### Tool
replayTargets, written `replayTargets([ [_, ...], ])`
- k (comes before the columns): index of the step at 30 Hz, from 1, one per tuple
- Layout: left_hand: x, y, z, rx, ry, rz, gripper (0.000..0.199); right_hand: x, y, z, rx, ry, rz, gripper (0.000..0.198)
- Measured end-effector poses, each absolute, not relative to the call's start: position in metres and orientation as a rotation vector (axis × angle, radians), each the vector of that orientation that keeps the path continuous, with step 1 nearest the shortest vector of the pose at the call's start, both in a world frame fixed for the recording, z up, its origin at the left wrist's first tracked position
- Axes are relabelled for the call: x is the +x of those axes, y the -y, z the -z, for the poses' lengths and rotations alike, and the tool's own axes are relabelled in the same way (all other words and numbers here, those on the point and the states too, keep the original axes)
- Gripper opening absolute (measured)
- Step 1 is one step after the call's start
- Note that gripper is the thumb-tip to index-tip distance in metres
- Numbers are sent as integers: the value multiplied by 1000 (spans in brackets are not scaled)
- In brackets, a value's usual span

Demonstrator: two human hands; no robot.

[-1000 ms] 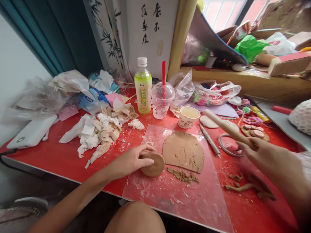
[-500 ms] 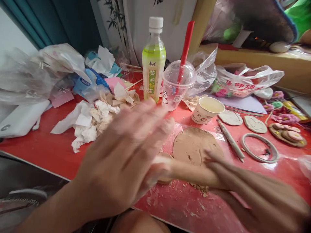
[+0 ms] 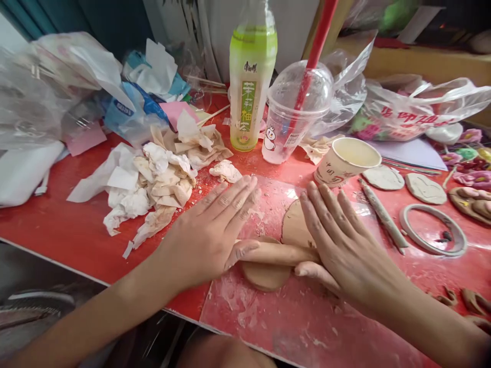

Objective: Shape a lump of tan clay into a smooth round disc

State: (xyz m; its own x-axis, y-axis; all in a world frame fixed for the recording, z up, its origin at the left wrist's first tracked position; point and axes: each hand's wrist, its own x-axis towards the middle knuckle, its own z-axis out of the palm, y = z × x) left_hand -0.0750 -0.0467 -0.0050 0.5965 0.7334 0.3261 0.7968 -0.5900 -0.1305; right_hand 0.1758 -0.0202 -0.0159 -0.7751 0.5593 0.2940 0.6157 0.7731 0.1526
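A wooden rolling pin (image 3: 282, 252) lies crosswise over a small flat piece of brown clay (image 3: 266, 280), whose rounded near edge shows below it. My left hand (image 3: 217, 232) rests flat over the pin's left end, fingers stretched forward and thumb along the wood. Over the right end lies my right hand (image 3: 343, 240), also flat, with its thumb apart on the near side. Both palms hide the pin's ends. Behind the pin, a larger clay slab (image 3: 294, 227) is partly covered by my right fingers. Clear plastic sheeting (image 3: 245, 319), smeared with clay, is underneath.
Crumpled tissues (image 3: 153, 179) lie left. A tea bottle (image 3: 251, 92), a plastic cup with a red straw (image 3: 286, 117) and a paper cup (image 3: 341, 166) stand behind. To the right are a clay-smeared stick (image 3: 383, 214), a ring (image 3: 433, 230) and pale clay discs (image 3: 425, 188).
My right hand has turned from on edge to palm down on the rolling pin. My blurred left hand has lowered and settled. More of the near clay piece shows, and the view has shifted.
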Motion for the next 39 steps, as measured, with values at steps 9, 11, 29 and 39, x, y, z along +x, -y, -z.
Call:
replayTargets([
  [9,-75,75,14,-2616,1281,315,61,179,43,13,-790,2853,364,86],
  [11,-71,51,9,-2493,1381,341,61,172,21,16,-961,2765,361,86],
  [29,-67,38,11,-2393,1522,370,61,167,12,15,-1020,2711,204,83],
  [39,-86,91,18,-2515,1451,259,65,165,37,6,-694,2844,226,77],
])
